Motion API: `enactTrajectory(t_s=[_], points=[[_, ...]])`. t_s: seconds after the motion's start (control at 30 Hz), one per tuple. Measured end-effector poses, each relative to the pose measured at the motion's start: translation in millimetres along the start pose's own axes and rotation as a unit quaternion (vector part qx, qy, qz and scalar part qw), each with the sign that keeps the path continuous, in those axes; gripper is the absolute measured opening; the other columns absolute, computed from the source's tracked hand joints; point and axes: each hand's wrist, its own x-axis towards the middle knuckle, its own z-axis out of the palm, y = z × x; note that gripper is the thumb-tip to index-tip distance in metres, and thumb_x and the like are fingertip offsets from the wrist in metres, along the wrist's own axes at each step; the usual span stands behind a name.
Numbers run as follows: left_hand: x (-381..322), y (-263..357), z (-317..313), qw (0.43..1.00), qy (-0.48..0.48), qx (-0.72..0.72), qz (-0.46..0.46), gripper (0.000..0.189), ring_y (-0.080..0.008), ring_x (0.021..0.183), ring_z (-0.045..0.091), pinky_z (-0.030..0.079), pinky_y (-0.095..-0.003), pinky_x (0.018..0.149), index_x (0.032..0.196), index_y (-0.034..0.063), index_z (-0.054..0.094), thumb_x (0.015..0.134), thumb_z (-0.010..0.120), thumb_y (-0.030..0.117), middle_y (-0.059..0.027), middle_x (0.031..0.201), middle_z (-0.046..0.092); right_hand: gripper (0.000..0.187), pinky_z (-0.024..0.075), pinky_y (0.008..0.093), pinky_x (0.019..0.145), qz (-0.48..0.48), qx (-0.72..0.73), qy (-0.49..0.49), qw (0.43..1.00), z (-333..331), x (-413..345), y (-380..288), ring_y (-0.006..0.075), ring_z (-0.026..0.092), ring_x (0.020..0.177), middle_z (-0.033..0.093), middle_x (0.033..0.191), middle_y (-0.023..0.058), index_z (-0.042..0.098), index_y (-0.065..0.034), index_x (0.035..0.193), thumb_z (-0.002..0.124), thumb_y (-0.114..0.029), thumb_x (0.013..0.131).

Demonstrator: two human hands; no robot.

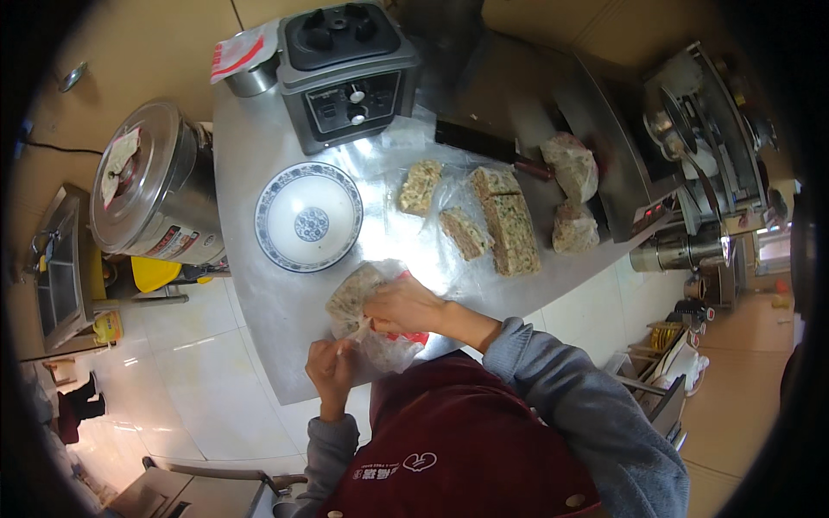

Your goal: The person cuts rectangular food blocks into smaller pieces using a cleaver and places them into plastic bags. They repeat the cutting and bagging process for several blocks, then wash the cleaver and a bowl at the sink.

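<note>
At the near edge of the steel table point(259, 324), my left hand point(330, 370) pinches the gathered plastic of a clear bag point(388, 349). My right hand point(405, 307) grips the same bag at its neck, its fingertips partly hidden. Inside the bag shows a pale, speckled block of food point(355, 294), left of my right hand. Red-marked plastic point(414, 337) lies beneath that hand. Beyond my hands are a white bowl with a blue patterned rim point(309, 217) and cut pieces of herb-flecked food point(508, 223) on clear plastic.
A cleaver point(476, 141) lies behind the cut food, its handle toward bagged food point(570, 168) on the right. A blender base point(350, 78) stands at the back, beside a metal container point(252, 79). Left of the table is a large lidded steel drum point(155, 181). Another person's legs point(81, 405) show far left.
</note>
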Motion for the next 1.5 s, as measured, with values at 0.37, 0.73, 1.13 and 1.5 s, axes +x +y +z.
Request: enactTrajectory(t_s=[0.37, 0.73, 1.13, 1.5], points=[[-1, 70, -30, 0.996, 0.056, 0.0, -0.067, 0.069, -0.0248, 0.125, 0.045, 0.038, -0.0418, 0.098, 0.143, 0.0102, 0.038, 0.08, 0.062, -0.001, -0.0103, 0.137, 0.046, 0.018, 0.0454, 0.0216, 0.067, 0.396, 0.37, 0.26, 0.799, -49, -235, -37, 0.0051, 0.054, 0.071, 0.067, 0.085, -0.0004, 0.068, -0.0043, 0.102, 0.066, -0.017, 0.09], [-115, 274, 279, 0.945, -0.255, -0.167, 0.121, 0.056, -0.0217, 0.106, 0.053, 0.044, -0.0332, 0.084, 0.138, 0.0037, 0.042, 0.084, 0.057, 0.0, -0.011, 0.125, 0.052, 0.024, 0.0523, 0.0315, 0.071, 0.592, 0.181, 0.37, 0.693, -20, -591, -88, 0.0181, 0.067, 0.078, 0.071, 0.092, 0.0063, 0.067, -0.0114, 0.106, 0.067, -0.023, 0.085], [-233, 504, 603, 0.773, -0.452, -0.051, 0.442, 0.05, -0.0291, 0.1, 0.057, 0.045, -0.0386, 0.084, 0.127, 0.0043, 0.053, 0.078, 0.065, 0.002, -0.0126, 0.107, 0.061, 0.028, 0.0532, 0.0316, 0.076, 0.524, 0.131, 0.567, 0.622, -139, -867, -11, 0.0192, 0.068, 0.082, 0.071, 0.095, 0.0093, 0.066, -0.0091, 0.11, 0.063, -0.026, 0.088], [-330, 806, 978, 0.634, -0.572, -0.236, 0.465, 0.03, -0.0284, 0.098, 0.062, 0.047, -0.0355, 0.087, 0.112, 0.0029, 0.064, 0.081, 0.064, 0.003, -0.0106, 0.096, 0.069, 0.024, 0.055, 0.0326, 0.071, 0.651, 0.065, 0.661, 0.366, -197, -1176, 44, 0.0223, 0.07, 0.079, 0.072, 0.088, 0.0106, 0.07, -0.0064, 0.099, 0.07, -0.023, 0.082]])
